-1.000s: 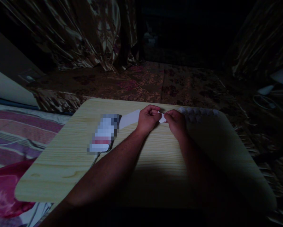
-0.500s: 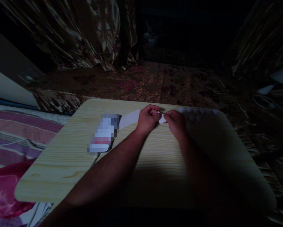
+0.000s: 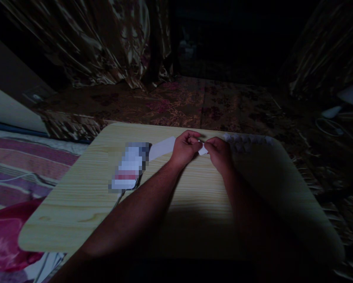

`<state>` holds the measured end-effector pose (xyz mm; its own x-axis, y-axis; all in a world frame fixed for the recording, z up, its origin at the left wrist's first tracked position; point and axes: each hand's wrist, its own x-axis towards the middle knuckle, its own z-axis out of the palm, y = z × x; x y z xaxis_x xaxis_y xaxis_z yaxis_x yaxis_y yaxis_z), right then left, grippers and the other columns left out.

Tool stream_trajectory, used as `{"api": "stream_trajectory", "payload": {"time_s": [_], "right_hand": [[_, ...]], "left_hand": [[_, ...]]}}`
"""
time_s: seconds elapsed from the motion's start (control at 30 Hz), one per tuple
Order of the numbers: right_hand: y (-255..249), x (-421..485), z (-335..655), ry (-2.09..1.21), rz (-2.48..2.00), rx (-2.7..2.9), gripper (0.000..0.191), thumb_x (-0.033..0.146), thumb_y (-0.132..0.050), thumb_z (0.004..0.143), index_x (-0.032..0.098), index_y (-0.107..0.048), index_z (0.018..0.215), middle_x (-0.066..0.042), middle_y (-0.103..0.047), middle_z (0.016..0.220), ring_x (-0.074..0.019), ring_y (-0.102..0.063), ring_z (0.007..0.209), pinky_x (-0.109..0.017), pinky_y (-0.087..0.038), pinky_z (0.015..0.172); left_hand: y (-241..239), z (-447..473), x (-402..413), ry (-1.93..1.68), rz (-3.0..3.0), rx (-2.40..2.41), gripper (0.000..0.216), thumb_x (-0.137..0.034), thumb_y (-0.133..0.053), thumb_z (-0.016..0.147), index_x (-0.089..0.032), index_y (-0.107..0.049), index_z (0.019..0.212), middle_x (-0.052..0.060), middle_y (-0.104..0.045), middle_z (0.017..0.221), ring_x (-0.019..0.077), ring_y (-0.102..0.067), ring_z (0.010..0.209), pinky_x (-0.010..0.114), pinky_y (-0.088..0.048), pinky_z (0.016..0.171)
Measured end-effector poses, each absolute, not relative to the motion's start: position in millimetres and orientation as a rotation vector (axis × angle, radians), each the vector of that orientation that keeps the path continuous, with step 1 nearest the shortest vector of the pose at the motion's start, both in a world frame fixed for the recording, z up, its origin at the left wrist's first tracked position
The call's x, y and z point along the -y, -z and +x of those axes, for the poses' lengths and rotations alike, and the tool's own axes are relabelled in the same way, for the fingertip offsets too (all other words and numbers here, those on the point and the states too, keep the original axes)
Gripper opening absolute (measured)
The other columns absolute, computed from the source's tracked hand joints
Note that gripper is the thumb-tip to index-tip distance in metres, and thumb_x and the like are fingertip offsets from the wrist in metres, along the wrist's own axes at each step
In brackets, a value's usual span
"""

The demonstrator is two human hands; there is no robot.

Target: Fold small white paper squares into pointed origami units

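A small piece of white paper [image 3: 202,149] is pinched between both hands above the far half of the wooden table [image 3: 200,188]. My left hand [image 3: 185,148] grips its left side between thumb and fingers. On the other side my right hand [image 3: 219,152] closes on the right edge, thumb on top. The fingertips partly cover the paper, so its exact folds cannot be made out. Left of my left hand lies a flat sheet of pale paper [image 3: 162,148]. Several small pale folded pieces [image 3: 244,138] sit in rows behind and beyond my right hand.
A phone [image 3: 127,167], its screen blurred out, lies on the table's left part with a cable running towards me. Striped bedding [image 3: 25,165] and a pink cloth [image 3: 11,236] are at the left. Patterned curtains [image 3: 126,43] hang behind; a white lamp [image 3: 352,94] stands far right.
The small paper between my fingers has shifted and tilted very slightly. Both hands stay in almost the same place.
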<state>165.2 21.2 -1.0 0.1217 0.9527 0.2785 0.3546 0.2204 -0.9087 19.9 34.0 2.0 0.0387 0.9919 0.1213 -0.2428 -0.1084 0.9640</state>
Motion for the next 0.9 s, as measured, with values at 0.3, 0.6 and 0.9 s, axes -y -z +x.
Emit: {"api": "stream_trajectory", "payload": {"time_s": [0.3, 0.6, 0.9], "right_hand": [[3.2, -22.2, 166.8, -0.654, -1.316, 1.412, 0.019, 0.039, -0.062, 0.082, 0.021, -0.067, 0.077, 0.0, -0.068, 0.068, -0.0174, -0.063, 0.066, -0.028, -0.047, 0.062], [-1.3, -20.0, 164.7, -0.661, -1.326, 1.429, 0.018, 0.037, -0.063, 0.081, 0.02, -0.067, 0.077, 0.0, -0.069, 0.07, -0.0166, -0.062, 0.066, -0.028, -0.047, 0.064], [-0.9, -19.4, 164.8, -0.652, -1.333, 1.415, 0.021, 0.04, -0.063, 0.082, 0.02, -0.067, 0.078, -0.001, -0.069, 0.071, -0.0167, -0.062, 0.066, -0.028, -0.047, 0.064]], "left_hand": [[-3.3, 22.5, -31.5, -1.326, 1.167, -0.906, 0.05, -0.017, -0.083, 0.057, -0.019, -0.063, 0.103, -0.005, -0.064, 0.067, 0.0078, -0.053, 0.055, 0.02, -0.042, 0.054], [-2.0, 21.8, -32.7, -1.314, 1.162, -0.888, 0.045, -0.016, -0.084, 0.055, -0.019, -0.063, 0.095, -0.004, -0.065, 0.068, 0.0081, -0.053, 0.056, 0.021, -0.043, 0.055], [-3.7, 22.4, -32.5, -1.348, 1.091, -0.936, 0.04, -0.023, -0.086, 0.056, -0.018, -0.063, 0.089, -0.004, -0.065, 0.068, 0.0081, -0.055, 0.055, 0.021, -0.043, 0.054]]}}
